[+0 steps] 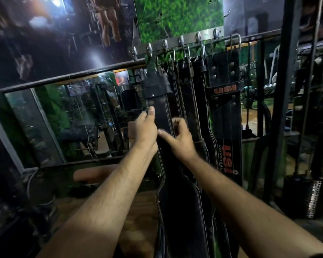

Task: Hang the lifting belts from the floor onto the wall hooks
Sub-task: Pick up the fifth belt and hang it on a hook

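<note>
Lifting belts hang in a tight row from the metal hook rail (175,42) fixed across the green turf-patterned wall panel (177,15). We count several black leather belts side by side, their buckles caught on the hooks at the top and their long bodies dropping straight down past the bottom edge of the view.

We have both hands up on the leftmost belt (161,112), the one with pale stitching along its edges. Our left hand (145,127) sits against the belt's left edge, thumb pointing up along the strap and the fingers wrapped behind it, so we take it as holding the strap. Our right hand (181,138) is just beside it, touching the same belt a little lower, with the fingers loosely curled and the forefinger and thumb reaching toward the strap; whether they pinch it we cannot tell, as the fingers are blurred.

To the right of the row hangs a wider black belt with red USI lettering (226,116), touching its neighbours. Left of the belts is a framed mirror (64,123) under a dark horizontal bar (64,78). At the far right stand dark steel uprights (285,90), with a weight stack (303,198) at their foot.
</note>
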